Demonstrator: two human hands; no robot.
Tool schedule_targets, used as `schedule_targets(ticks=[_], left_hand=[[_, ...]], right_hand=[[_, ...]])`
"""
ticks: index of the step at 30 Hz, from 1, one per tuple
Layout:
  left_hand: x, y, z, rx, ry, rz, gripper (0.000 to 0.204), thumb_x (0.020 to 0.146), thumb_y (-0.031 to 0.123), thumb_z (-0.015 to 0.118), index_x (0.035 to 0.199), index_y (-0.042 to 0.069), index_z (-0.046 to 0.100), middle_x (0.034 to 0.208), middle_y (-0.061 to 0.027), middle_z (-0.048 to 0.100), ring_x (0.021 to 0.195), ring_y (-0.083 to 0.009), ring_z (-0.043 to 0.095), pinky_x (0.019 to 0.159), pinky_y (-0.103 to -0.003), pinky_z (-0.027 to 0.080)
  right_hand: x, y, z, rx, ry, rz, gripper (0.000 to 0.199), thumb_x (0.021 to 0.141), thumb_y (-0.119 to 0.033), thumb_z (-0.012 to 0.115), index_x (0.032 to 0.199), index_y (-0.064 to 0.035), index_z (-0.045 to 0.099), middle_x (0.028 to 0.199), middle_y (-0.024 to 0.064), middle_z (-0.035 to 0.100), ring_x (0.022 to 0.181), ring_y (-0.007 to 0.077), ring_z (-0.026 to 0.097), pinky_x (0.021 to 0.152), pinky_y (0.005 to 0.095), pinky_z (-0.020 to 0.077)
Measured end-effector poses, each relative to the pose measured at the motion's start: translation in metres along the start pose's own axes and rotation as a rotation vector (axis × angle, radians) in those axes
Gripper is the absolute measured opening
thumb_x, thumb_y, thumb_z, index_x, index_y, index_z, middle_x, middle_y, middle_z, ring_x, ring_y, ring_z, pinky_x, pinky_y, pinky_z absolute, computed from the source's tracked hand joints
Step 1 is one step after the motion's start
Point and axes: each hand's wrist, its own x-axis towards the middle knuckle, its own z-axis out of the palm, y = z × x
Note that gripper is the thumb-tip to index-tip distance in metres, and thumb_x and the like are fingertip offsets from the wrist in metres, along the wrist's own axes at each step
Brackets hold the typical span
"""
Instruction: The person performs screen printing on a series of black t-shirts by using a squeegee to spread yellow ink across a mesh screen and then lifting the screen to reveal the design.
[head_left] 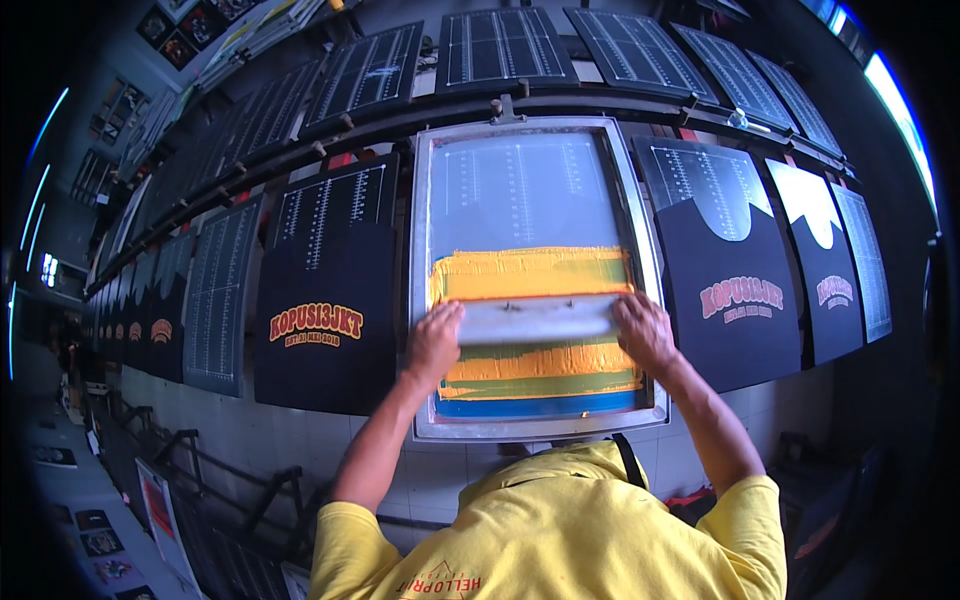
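In front of me lies a metal-framed printing screen point(640, 240), its mesh partly covered with yellow-orange ink point(540, 272). A wide, pale squeegee point(535, 320) spans the mesh from side to side. My left hand point(434, 338) grips the squeegee's left end, and my right hand point(645, 333) holds its right end. Ink shows both beyond the squeegee and on the near side of it. Below the near ink, a blue strip point(530, 405) runs across the screen. Whatever lies beneath the mesh is mostly hidden, though ruled markings show through its far part.
A dark printed shirt point(325, 320) lies on a board to the left; another printed shirt point(740, 290) is on the right. Ruled black boards point(505, 50) line the far side beyond a dark rail point(380, 118). Tiled floor point(435, 480) shows below the screen.
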Motion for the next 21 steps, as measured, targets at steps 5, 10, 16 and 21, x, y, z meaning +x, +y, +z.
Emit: schedule_targets(ticks=[5, 10, 16, 21], left_hand=[[0.062, -0.022, -0.012, -0.099, -0.103, -0.064, 0.038, 0.066, -0.013, 0.055, 0.099, -0.001, 0.068, 0.104, -0.0167, 0.067, 0.096, -0.0289, 0.065, 0.09, -0.036, 0.051], [0.059, -0.009, -0.03, -0.074, -0.189, -0.124, 0.041, 0.067, -0.012, 0.054, 0.104, -0.001, 0.066, 0.106, -0.0172, 0.066, 0.099, -0.0296, 0.064, 0.091, -0.037, 0.05], [-0.044, 0.041, -0.051, -0.051, -0.125, -0.058, 0.038, 0.074, -0.008, 0.051, 0.11, -0.003, 0.062, 0.115, -0.0191, 0.062, 0.112, -0.0313, 0.058, 0.099, -0.038, 0.045], [-0.1, 0.074, -0.048, -0.012, -0.14, -0.064, 0.037, 0.072, -0.007, 0.053, 0.108, -0.005, 0.063, 0.111, -0.0179, 0.064, 0.11, -0.0305, 0.059, 0.099, -0.037, 0.045]], right_hand=[[0.053, 0.036, 0.006, 0.016, -0.074, 0.055, 0.024, 0.066, -0.003, 0.068, 0.088, -0.004, 0.06, 0.09, 0.0116, 0.061, 0.093, 0.0285, 0.059, 0.078, 0.0389, 0.0511], [0.036, 0.029, 0.004, 0.038, 0.005, 0.045, 0.026, 0.063, -0.004, 0.069, 0.089, -0.0054, 0.063, 0.089, 0.0105, 0.062, 0.09, 0.0282, 0.06, 0.076, 0.0391, 0.0523], [-0.056, -0.031, -0.027, 0.073, -0.023, 0.064, 0.041, 0.057, -0.003, 0.068, 0.096, -0.0078, 0.059, 0.101, 0.0095, 0.06, 0.099, 0.0287, 0.058, 0.085, 0.0382, 0.0492], [-0.105, -0.058, -0.032, 0.076, -0.076, 0.054, 0.058, 0.049, -0.005, 0.073, 0.106, -0.0036, 0.058, 0.108, 0.0097, 0.059, 0.105, 0.0287, 0.056, 0.088, 0.0399, 0.0478]])
